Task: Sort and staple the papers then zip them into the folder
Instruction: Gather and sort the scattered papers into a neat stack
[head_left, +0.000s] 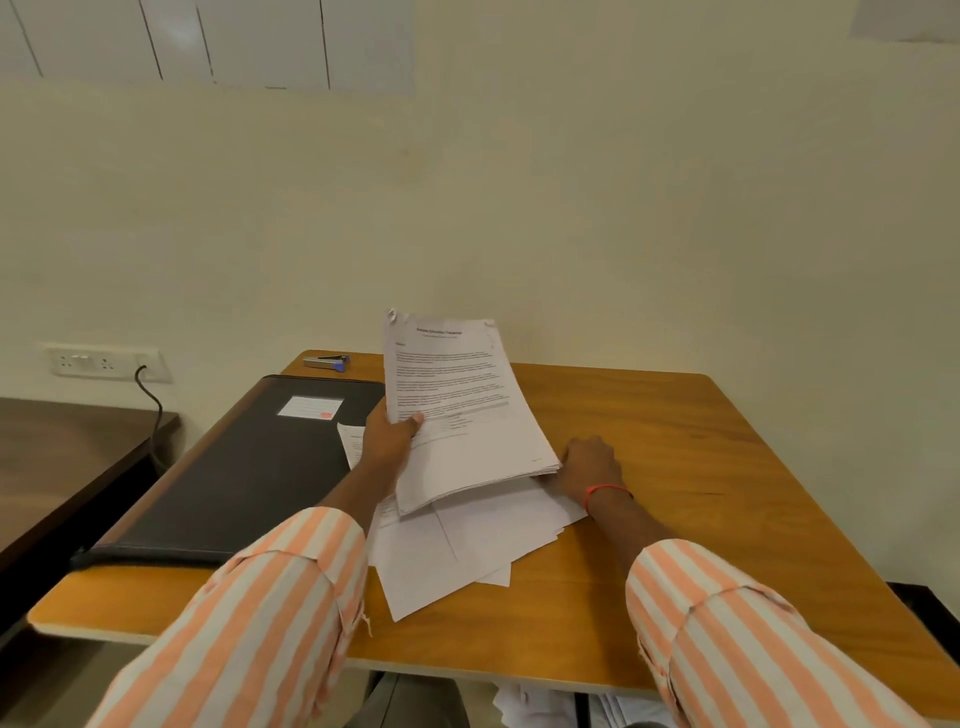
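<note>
My left hand (390, 435) grips the left edge of a thick sheaf of printed papers (467, 405) and holds it tilted up off the wooden table (675, 441). My right hand (589, 465) touches the sheaf's lower right corner; its fingers are hidden behind the sheets. Several loose sheets (467, 545) lie fanned out flat under the sheaf. A black zip folder (234, 467) with a white label lies closed at the left of the table, one sheet resting on its right edge. A small stapler (326, 361) sits at the table's far left corner.
A cream wall stands right behind the table. A darker table (67, 457) is at the left, below a wall socket (106, 361) with a cable plugged in. More papers show under the table's near edge (545, 701).
</note>
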